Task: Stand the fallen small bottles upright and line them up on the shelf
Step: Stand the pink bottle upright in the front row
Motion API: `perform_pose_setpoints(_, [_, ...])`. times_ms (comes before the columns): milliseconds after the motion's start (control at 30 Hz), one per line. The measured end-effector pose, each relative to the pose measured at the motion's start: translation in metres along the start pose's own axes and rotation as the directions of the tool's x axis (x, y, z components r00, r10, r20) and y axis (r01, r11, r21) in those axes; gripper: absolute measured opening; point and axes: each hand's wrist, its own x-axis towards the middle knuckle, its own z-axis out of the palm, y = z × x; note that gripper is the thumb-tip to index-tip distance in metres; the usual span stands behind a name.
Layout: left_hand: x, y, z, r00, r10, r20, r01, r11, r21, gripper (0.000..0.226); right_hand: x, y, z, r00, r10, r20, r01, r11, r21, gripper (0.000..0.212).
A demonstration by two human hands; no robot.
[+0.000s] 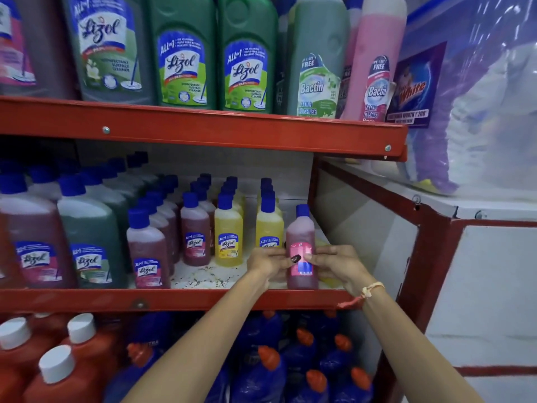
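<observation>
A small pink bottle point(302, 237) with a blue cap stands upright at the right front of the middle shelf point(180, 299), its back label toward me. My left hand point(268, 263) grips its left side and my right hand point(338, 264) grips its right side. Just left of it stand rows of small yellow bottles point(268, 225) point(228, 231) and small pink bottles point(194, 228) point(146, 245), all upright with blue caps. A yellow bottle point(331, 282) lies partly hidden behind my right hand.
Large bottles point(90, 237) fill the left of the middle shelf. Tall cleaner bottles point(247, 53) stand on the upper red shelf point(203, 129). Below are orange bottles with white caps point(58, 370) and blue bottles with orange caps point(267, 370). A red-framed white cabinet point(436, 257) adjoins on the right.
</observation>
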Motion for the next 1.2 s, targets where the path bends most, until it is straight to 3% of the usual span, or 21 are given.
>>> perform_pose_setpoints(133, [-0.018, 0.011, -0.024, 0.987, 0.158, -0.026, -0.156, 0.987, 0.048, 0.037, -0.013, -0.005, 0.021, 0.996, -0.077, 0.041, 0.072, 0.993, 0.098, 0.041])
perform_pose_setpoints(300, [-0.03, 0.017, -0.074, 0.946, 0.277, -0.17, -0.271, 0.961, 0.059, 0.029, -0.017, -0.006, 0.072, 0.978, -0.198, 0.073, 0.194, 0.979, 0.054, 0.037])
perform_pose_setpoints(433, [-0.034, 0.012, -0.112, 0.896, 0.37, -0.245, -0.307, 0.916, 0.259, 0.025, -0.016, -0.006, 0.113, 0.964, -0.257, 0.074, 0.259, 0.966, -0.022, 0.047])
perform_pose_setpoints(533, [-0.035, 0.012, -0.131, 0.876, 0.369, -0.311, -0.323, 0.927, 0.191, 0.026, -0.015, -0.008, 0.135, 0.958, -0.275, 0.086, 0.281, 0.957, -0.07, 0.052])
perform_pose_setpoints(733, [-0.041, 0.001, -0.142, 0.843, 0.433, -0.319, -0.347, 0.891, 0.291, 0.038, -0.011, 0.0, 0.156, 0.959, -0.262, 0.111, 0.277, 0.95, -0.144, 0.053])
perform_pose_setpoints(800, [-0.04, -0.004, -0.144, 0.844, 0.428, -0.323, -0.357, 0.898, 0.258, 0.039, -0.013, 0.004, 0.158, 0.96, -0.263, 0.1, 0.275, 0.953, -0.13, 0.052])
perform_pose_setpoints(900, [-0.043, -0.008, -0.143, 0.832, 0.47, -0.294, -0.369, 0.865, 0.339, 0.039, -0.016, 0.005, 0.163, 0.964, -0.261, 0.053, 0.266, 0.957, -0.112, 0.048])
perform_pose_setpoints(1067, [-0.053, -0.008, -0.142, 0.842, 0.443, -0.307, -0.313, 0.866, 0.39, 0.021, -0.024, 0.01, 0.175, 0.966, -0.25, -0.065, 0.249, 0.968, -0.01, 0.045])
perform_pose_setpoints(1200, [-0.052, -0.011, -0.146, 0.866, 0.359, -0.349, -0.26, 0.918, 0.298, 0.03, -0.029, 0.016, 0.184, 0.962, -0.27, -0.045, 0.27, 0.963, -0.016, 0.053])
